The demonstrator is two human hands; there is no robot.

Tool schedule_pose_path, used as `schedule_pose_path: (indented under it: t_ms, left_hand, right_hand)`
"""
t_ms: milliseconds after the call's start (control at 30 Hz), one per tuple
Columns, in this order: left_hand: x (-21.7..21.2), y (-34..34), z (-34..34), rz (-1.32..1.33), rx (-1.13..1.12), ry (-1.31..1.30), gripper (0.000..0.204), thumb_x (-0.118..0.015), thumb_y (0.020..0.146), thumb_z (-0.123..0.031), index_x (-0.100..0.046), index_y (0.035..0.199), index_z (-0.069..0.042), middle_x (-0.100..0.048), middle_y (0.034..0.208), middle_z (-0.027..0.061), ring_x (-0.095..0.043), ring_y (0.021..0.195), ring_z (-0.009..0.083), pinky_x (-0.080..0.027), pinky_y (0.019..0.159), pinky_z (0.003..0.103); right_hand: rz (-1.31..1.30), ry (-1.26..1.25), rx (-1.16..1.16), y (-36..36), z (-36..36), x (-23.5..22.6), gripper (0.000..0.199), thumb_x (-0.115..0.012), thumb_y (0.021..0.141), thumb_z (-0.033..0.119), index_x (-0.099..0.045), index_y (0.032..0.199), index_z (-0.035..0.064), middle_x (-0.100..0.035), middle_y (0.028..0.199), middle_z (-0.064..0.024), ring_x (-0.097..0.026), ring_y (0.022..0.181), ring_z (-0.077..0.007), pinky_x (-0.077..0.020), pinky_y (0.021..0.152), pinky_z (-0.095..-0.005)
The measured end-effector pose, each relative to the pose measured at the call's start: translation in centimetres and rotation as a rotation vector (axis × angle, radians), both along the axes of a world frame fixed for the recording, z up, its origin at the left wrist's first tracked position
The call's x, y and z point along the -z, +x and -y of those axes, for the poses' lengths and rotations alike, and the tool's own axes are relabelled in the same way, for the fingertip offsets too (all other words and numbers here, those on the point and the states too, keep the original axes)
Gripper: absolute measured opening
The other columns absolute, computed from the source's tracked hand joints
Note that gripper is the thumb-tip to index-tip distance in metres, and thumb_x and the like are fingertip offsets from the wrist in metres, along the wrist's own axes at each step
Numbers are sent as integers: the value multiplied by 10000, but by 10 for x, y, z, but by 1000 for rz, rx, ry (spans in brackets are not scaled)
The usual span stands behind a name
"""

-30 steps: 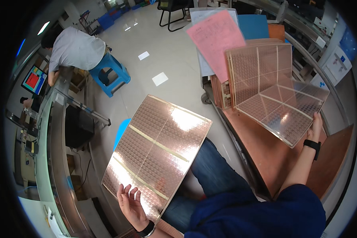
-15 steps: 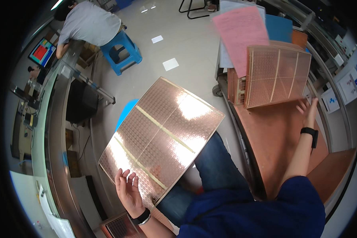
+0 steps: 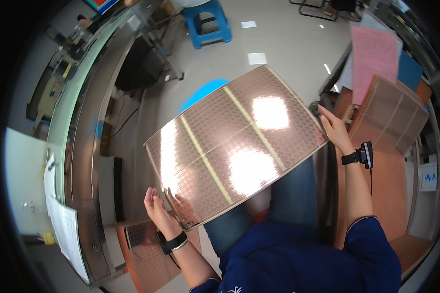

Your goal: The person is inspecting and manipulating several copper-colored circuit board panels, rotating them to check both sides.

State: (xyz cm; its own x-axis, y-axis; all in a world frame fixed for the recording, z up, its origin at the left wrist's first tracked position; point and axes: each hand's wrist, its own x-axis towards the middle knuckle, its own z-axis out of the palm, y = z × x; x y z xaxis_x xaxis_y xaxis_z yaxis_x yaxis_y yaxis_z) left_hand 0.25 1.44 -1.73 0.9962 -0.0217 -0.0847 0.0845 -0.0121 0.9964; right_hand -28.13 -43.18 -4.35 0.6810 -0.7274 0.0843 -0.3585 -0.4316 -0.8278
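Observation:
A large, shiny copper-coloured circuit panel point(image 3: 215, 117), divided by pale strips and covered in a fine repeated pattern, lies slanted across my lap. Beside its lower left corner is my left hand point(image 3: 159, 212), fingers raised and slightly apart just outside the edge, their reflection showing in the copper. At the panel's right corner my right hand point(image 3: 335, 129) has its fingers stretched out along the short edge; it looks to touch there. Neither hand is wrapped round the panel.
To my right, a copper-brown cart point(image 3: 381, 190) carries a leaning stack of similar panels point(image 3: 391, 115) and a pink sheet point(image 3: 375, 61). More panels point(image 3: 149, 254) stand low on the left, near a long bench point(image 3: 90, 146). A blue stool point(image 3: 208, 24) stands ahead.
My right hand has come from beside the cart's stack to the panel's right edge. The panel has turned clockwise, and my left hand has shifted from over its surface to outside its edge.

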Motion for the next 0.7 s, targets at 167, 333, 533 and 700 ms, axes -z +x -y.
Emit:
schedule_pose_path:
  t_ms: [167, 333, 533, 700]
  left_hand:
    - [22, -4, -17, -211, -10, 117, 360, -477, 917, -133, -447, 1262, -34, -535, 1182, 93, -509, 994, 141, -391, 813, 246]
    - [34, -8, -17, -208, 171, 265, 300, -472, 917, -112, -490, 1164, 56, -555, 1003, 47, -494, 882, 114, -404, 776, 243]
    - [-7, -18, 0, 26, 142, 402, 373, -451, 904, -97, -439, 1236, 71, -585, 1055, 133, -545, 922, 146, -418, 825, 264]
    - [-31, -20, 7, 69, 106, 176, 355, -433, 920, -78, -440, 1241, 73, -580, 1074, 135, -551, 943, 144, -421, 817, 255]
  right_hand:
    - [-435, -218, 243, 41, -42, -5, 450, -378, 934, 304, -402, 1316, 68, -532, 1181, -216, -509, 1078, -373, -418, 898, -397]
    - [-362, -232, 202, 42, -45, -3, 469, -363, 941, 310, -372, 1336, 56, -472, 1271, -198, -480, 1137, -352, -401, 923, -377]
    - [-358, -243, 203, 44, -45, 3, 451, -381, 936, 299, -399, 1318, 59, -507, 1225, -208, -503, 1103, -366, -416, 898, -388]
    - [-391, -155, 183, 32, -29, 0, 434, -418, 936, 270, -425, 1294, 24, -539, 1204, -194, -548, 1063, -343, -433, 875, -369]
